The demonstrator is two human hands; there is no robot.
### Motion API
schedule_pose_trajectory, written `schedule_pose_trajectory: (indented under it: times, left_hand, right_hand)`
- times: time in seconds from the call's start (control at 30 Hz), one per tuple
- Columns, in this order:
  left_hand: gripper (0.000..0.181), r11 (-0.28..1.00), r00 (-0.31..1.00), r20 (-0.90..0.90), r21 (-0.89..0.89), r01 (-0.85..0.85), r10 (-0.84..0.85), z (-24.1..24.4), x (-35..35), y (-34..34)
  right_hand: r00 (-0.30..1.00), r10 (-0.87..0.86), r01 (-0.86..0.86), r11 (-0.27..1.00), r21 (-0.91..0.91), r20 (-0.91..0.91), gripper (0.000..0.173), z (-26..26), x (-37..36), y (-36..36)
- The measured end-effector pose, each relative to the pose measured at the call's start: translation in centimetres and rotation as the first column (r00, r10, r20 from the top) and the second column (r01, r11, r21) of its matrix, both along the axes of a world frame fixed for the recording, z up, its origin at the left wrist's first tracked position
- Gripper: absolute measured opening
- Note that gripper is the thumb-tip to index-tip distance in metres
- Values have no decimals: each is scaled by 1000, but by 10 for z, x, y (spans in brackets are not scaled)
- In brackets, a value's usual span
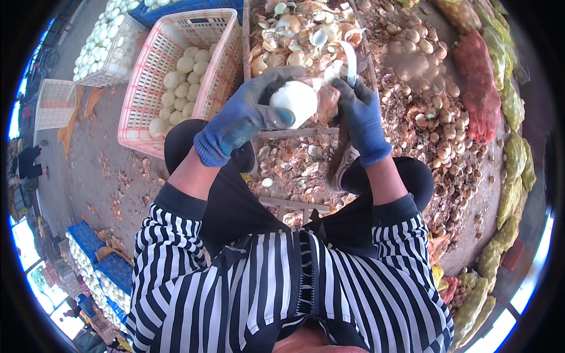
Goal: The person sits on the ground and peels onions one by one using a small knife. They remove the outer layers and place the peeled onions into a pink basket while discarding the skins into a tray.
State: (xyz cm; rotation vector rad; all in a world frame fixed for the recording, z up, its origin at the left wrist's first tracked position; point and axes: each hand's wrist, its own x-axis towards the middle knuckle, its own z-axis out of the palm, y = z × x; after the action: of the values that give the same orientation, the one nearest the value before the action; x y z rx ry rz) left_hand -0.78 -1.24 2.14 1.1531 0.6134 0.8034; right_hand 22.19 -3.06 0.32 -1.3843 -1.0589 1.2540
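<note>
My left hand (260,110), in a blue knit glove with a dark coated palm, is closed around a peeled white onion (296,103). My right hand (359,110), gloved the same way, is beside the onion, its fingers bent near a pale curved strip (350,61) and loose skin. Whether the strip is a blade or onion peel cannot be told, and the fingers partly hide what they grip. Beneath both hands lies a wooden-framed tray (309,131) heaped with onion skins (304,35).
A pink-white plastic crate (132,106) of peeled onions stands at the left, with another full crate (103,57) beyond. Unpeeled onions (446,117) and skins cover the floor at right, beside a red mesh sack (476,88). A distant person (31,162) appears at far left.
</note>
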Motion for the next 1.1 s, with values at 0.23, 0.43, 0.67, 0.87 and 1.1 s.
schedule_pose_trajectory:
  times: [0.23, 0.43, 0.67, 0.87, 1.1]
  left_hand:
    - [71, 967, 966, -129, -95, -238, 225, -7, -16, 6]
    - [71, 956, 934, -214, -12, -295, 285, -8, -15, 6]
    - [79, 961, 913, -303, 107, -254, 275, -13, -7, 1]
    - [89, 973, 941, -253, 19, -229, 226, -7, -3, -1]
    - [100, 941, 893, -446, 324, 95, 64, -15, -15, 7]
  right_hand:
    - [600, 2, -505, 776, 377, 800, 29, 14, -2, -25]
    - [555, 8, -506, 797, 330, 832, 26, -3, -16, -26]
    - [915, 287, -309, 950, 37, 282, 32, -26, -22, -22]
    - [960, 281, -279, 954, 113, 2, 47, 1, -21, -17]
    - [795, 345, -513, 821, 250, 499, 38, 4, -13, -15]
